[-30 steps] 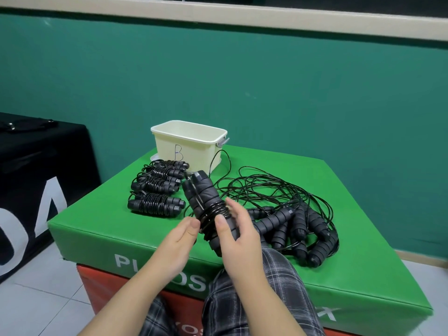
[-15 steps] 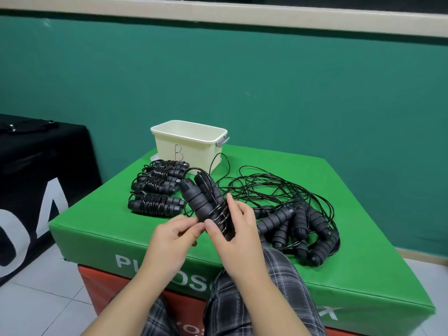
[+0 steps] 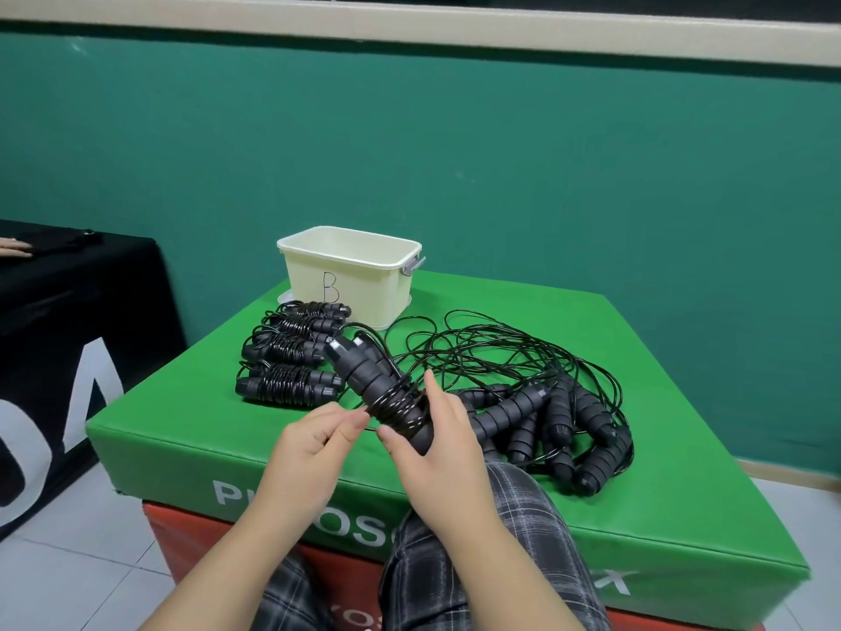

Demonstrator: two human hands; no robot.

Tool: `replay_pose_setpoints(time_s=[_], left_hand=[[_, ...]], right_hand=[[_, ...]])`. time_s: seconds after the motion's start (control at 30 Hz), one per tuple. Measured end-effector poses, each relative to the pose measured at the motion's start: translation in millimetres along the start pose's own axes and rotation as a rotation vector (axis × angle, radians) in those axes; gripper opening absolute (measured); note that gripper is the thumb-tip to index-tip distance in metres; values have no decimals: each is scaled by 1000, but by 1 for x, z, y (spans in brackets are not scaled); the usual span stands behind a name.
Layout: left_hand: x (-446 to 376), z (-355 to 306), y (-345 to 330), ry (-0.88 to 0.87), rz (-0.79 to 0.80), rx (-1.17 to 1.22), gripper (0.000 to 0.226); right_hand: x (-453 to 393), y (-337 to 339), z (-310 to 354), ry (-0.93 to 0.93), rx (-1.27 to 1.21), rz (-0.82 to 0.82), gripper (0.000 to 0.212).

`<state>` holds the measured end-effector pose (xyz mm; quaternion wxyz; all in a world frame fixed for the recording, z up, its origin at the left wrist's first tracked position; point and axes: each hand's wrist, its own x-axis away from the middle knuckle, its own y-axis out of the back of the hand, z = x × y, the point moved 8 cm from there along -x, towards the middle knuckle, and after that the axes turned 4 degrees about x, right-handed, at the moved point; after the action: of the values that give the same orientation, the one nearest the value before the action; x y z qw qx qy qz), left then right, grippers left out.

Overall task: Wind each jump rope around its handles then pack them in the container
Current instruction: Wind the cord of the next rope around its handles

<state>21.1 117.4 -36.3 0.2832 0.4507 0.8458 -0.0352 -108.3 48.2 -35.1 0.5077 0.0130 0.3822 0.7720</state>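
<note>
Jump rope gripped between both hands

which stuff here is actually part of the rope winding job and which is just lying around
Job:
- handle pair being wound, held by right hand; left hand pinches the cord
- wound ropes
- unwound ropes
- cream container

Lying about:
- black-draped table

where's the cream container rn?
Head view: the cream container, marked B, stands at the far left corner of the green mat, just behind the row of wound jump ropes and well beyond both hands.
</note>
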Motion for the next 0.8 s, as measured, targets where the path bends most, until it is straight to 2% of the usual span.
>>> replay_pose_setpoints(time_s=[0.1,0.2,0.27,0.33,0.43,0.53,0.57,0.63,0.67,0.73,0.8], left_hand=[[1,6,0,-6,19,-20,23],[-1,21,3,62,-31,-47,20],[-2,25,1,119,-46,41,5],[-3,24,-2,128,-55,110,23],[-4,22,-5,112,-61,4,31],[-3,34,-12,253,0,55,79],[-2,37,-15,297,41,71,80],[0,33,-20,323,109,23,53],[0,29,-19,311,111,16,49],[-2,24,-15,270,68,53,59],[-3,16,-8,236,-27,50,61]], right_hand=[[2,4,0,-28,-110,-48,69],[3,4,-3,-46,-204,-60,63],[5,4,-2,-48,-253,-53,60],[5,4,-2,-53,-311,-71,55],[5,4,-8,-63,-338,-144,37],[6,10,-6,-38,-389,-202,24],[7,12,-4,-32,-406,-206,24],[7,14,-4,-24,-434,-200,24],[7,14,-5,-26,-448,-199,21],[5,14,-7,-38,-449,-213,19],[4,18,-4,10,-361,-271,17]])
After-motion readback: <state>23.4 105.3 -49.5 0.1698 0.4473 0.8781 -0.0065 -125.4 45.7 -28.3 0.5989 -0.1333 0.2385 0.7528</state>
